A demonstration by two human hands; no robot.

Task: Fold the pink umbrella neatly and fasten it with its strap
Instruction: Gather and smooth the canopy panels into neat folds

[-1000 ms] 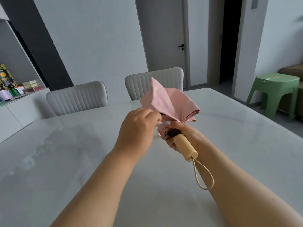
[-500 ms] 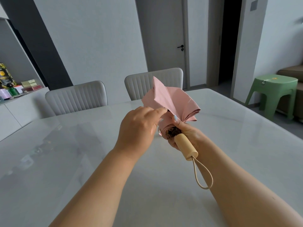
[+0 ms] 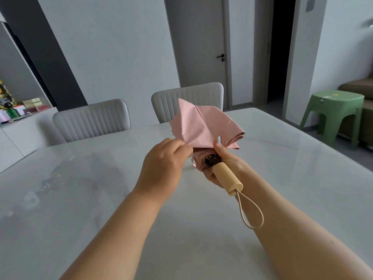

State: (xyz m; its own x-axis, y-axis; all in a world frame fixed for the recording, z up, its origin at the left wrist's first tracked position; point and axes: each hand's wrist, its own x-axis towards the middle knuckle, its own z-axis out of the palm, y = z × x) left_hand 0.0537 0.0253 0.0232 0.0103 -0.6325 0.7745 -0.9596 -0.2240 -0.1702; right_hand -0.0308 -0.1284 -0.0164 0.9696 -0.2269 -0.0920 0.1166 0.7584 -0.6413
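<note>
I hold the umbrella (image 3: 203, 128) above the desk (image 3: 282, 158): my right hand (image 3: 224, 164) is wrapped round its bunched canopy above the handle (image 3: 227, 177), and my left hand (image 3: 164, 164) pinches a loose panel beside it. The cloth looks light, limp and slippery, so I'd take each panel by its edge.

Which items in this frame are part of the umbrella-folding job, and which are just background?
In the job: pink umbrella, its wooden handle, left hand, right hand.

Background: white table, two grey chairs, green stool, door, shelf clutter.
</note>
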